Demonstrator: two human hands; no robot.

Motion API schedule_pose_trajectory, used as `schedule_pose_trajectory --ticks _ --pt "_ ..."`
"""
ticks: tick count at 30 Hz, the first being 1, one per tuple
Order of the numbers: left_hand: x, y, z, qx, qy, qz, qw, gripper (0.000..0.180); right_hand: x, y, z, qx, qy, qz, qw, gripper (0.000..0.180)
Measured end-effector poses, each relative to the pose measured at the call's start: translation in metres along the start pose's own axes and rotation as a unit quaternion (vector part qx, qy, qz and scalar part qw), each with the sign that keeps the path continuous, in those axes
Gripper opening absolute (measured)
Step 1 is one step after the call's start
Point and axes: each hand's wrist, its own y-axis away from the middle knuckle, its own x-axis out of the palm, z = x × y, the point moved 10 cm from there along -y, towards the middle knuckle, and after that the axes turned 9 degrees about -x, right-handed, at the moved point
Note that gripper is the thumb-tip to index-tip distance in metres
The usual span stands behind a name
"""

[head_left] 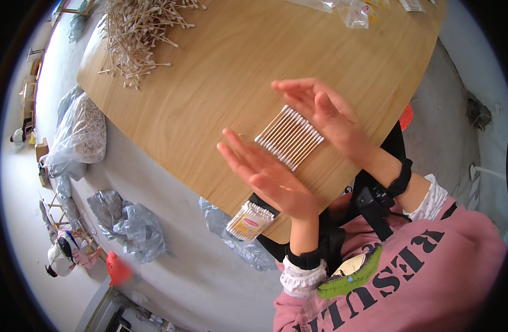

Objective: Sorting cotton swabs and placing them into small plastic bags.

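Observation:
A neat row of cotton swabs (290, 138) with wooden sticks and white tips lies flat, side by side, on the light wooden table (209, 94). My left hand (273, 180) is at one end of the sticks, fingers stretched out and palm turned toward them. Facing it across the row, my right hand (338, 123) also has its fingers extended, close to the other tips. Neither hand holds anything; whether they touch the swabs I cannot tell. Beside my left wrist is a clear pack of cotton swabs (250, 221) with a yellow label, at the table's near edge.
A big loose heap of cotton swabs (140, 33) covers the far left table corner. Clear plastic bags (354, 15) lie at the far right. On the floor to the left are a full plastic sack (85, 130) and grey bags (137, 229). Another person (66, 254) is farther off.

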Motion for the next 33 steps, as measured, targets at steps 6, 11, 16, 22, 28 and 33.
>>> schedule_pose_trajectory --ticks 6,11,16,22,28,33 --pt "0.032 0.061 0.003 0.104 -0.597 0.185 0.774 0.081 -0.014 0.003 0.048 -0.111 0.385 0.129 0.907 0.013" --pt "0.037 0.078 0.039 0.063 -0.726 0.214 0.651 0.101 0.024 0.005 0.041 -0.188 0.489 0.271 0.807 0.010" --pt "0.036 0.087 0.046 0.079 -0.747 0.207 0.627 0.107 0.036 0.007 0.035 -0.204 0.530 0.327 0.756 0.011" --pt "0.038 0.090 0.051 0.089 -0.742 0.211 0.630 0.106 0.046 0.011 0.026 -0.211 0.602 0.373 0.673 0.010" --pt "0.036 0.089 0.053 0.114 -0.749 0.204 0.621 0.111 0.014 0.013 0.049 -0.171 0.632 0.300 0.694 0.010" --pt "0.032 0.070 0.041 0.096 -0.738 0.210 0.634 0.115 -0.088 0.029 0.103 -0.038 0.663 0.160 0.730 0.010"
